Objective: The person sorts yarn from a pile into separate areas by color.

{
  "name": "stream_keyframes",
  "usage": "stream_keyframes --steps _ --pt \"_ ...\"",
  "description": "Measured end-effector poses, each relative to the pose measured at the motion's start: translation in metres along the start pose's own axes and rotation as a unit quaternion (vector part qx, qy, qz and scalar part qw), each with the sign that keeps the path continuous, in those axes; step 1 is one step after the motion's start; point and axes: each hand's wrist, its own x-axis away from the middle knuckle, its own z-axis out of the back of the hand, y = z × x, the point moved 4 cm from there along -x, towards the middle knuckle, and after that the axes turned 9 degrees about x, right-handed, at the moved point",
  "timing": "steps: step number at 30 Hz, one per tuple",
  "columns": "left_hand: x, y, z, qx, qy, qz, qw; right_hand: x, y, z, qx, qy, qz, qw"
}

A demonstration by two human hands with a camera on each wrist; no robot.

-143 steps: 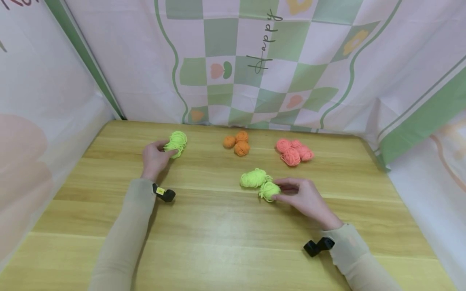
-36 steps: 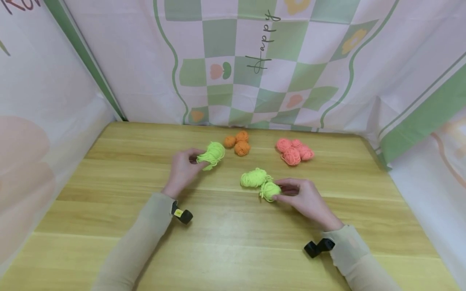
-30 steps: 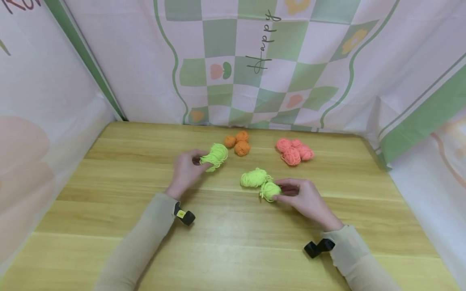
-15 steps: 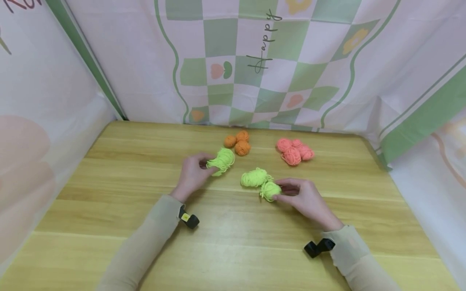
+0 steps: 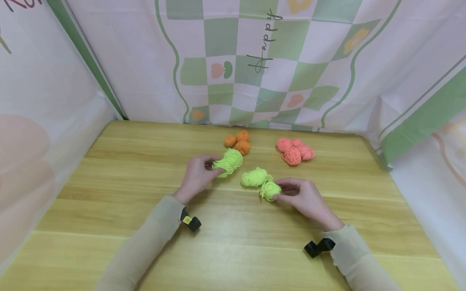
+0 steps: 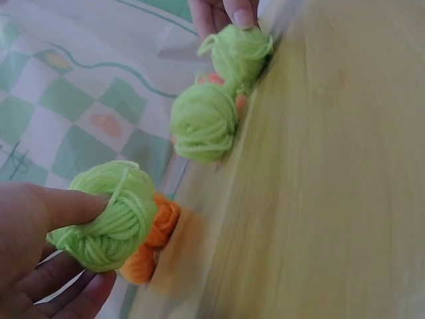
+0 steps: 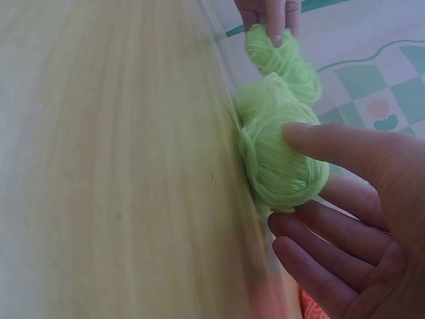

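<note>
My left hand (image 5: 198, 174) pinches a lime-green ball of yarn (image 5: 231, 161) between thumb and fingers, a loose strand lying across it in the left wrist view. In the head view it overlaps the front of the orange yarn balls. To the right, my right hand (image 5: 305, 199) holds a second green yarn ball (image 5: 270, 190) at its right side, thumb on top in the right wrist view. Touching that ball is a third green one (image 5: 255, 178), longer in shape, resting on the table between the two hands.
Several coral-pink yarn balls (image 5: 293, 152) sit bunched at the back right of the wooden table (image 5: 225, 250). Orange yarn balls (image 5: 230, 141) form a small group at the back middle. A checkered curtain (image 5: 251, 97) hangs right behind the table's far edge.
From the back left, my left hand has carried its green yarn ball rightward and nearer, toward the other green balls. The right hand and its ball have stayed in place.
</note>
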Motion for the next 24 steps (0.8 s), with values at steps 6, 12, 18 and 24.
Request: stream_keyframes --steps 6,12,18,24 --pt "0.004 0.015 -0.006 0.02 -0.014 -0.022 0.9995 0.0 0.0 0.0 -0.003 0.002 -0.002 1.0" --pt "0.009 0.027 -0.014 0.035 -0.041 -0.056 0.997 0.0 0.0 -0.001 -0.003 0.002 -0.007 1.0" --pt "0.013 0.03 -0.022 0.037 -0.084 -0.088 0.9918 -0.001 0.001 -0.001 0.0 0.005 -0.004 1.0" --pt "0.017 0.028 -0.029 0.025 -0.137 -0.107 0.9844 -0.001 0.001 -0.001 0.003 0.005 -0.004 1.0"
